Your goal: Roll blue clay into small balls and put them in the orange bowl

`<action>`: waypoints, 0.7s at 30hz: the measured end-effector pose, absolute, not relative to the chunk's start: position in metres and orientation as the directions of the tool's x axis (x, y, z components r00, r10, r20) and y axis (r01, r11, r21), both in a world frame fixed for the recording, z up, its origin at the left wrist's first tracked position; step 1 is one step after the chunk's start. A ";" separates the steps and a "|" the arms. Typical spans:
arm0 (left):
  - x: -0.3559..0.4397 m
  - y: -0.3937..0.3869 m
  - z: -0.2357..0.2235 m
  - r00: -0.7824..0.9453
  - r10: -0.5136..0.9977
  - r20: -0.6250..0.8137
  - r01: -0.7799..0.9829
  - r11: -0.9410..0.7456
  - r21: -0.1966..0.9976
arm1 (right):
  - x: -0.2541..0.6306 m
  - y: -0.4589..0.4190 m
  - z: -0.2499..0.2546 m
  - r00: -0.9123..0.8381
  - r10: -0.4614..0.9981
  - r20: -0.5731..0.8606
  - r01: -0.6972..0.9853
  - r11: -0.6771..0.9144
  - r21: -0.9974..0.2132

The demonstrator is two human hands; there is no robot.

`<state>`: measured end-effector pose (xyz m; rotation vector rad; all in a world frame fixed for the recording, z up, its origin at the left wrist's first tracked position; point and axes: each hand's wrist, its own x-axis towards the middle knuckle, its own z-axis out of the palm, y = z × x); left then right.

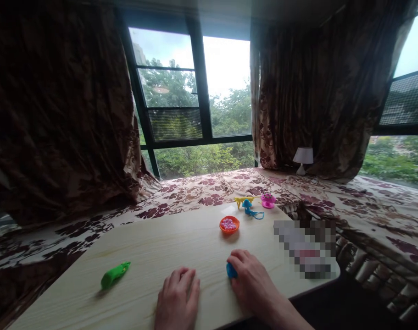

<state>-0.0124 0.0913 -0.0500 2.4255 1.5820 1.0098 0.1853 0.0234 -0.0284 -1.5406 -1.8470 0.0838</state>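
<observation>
On the pale wooden table (136, 247), my left hand (177, 295) lies palm down with its fingers stretched out, holding nothing. To its right, my right hand (252, 279) has its fingers closed around a small blue plastic piece (231, 270). Only the left side of that piece shows; the rest is hidden under the fingers. Beyond my right hand stands an orange bowl (223, 230) filled with several small pink balls (229, 223). A green plastic toy (114, 275) lies on its side, well to the left of my left hand.
Near the table's far edge are a yellow toy piece (243, 200), a blue toy (247, 206) with a loop and a pink toy (268, 200). A blurred-out item (305, 250) covers the right end. Behind are flowered cloth (212, 183), a white lamp (303, 156), curtains and windows.
</observation>
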 end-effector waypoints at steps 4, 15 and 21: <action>-0.019 0.091 -0.057 0.311 0.846 0.433 0.856 -0.447 0.259 | 0.160 0.009 -0.040 -0.197 0.875 0.442 0.782 0.412 -0.467; -0.017 0.083 -0.049 0.284 0.845 0.454 0.881 -0.417 0.225 | 0.162 0.038 -0.044 0.038 0.931 0.362 0.883 0.138 -0.449; -0.015 0.081 -0.048 0.286 0.842 0.457 0.878 -0.421 0.226 | 0.133 0.018 -0.054 -0.096 0.919 0.383 0.903 0.243 -0.355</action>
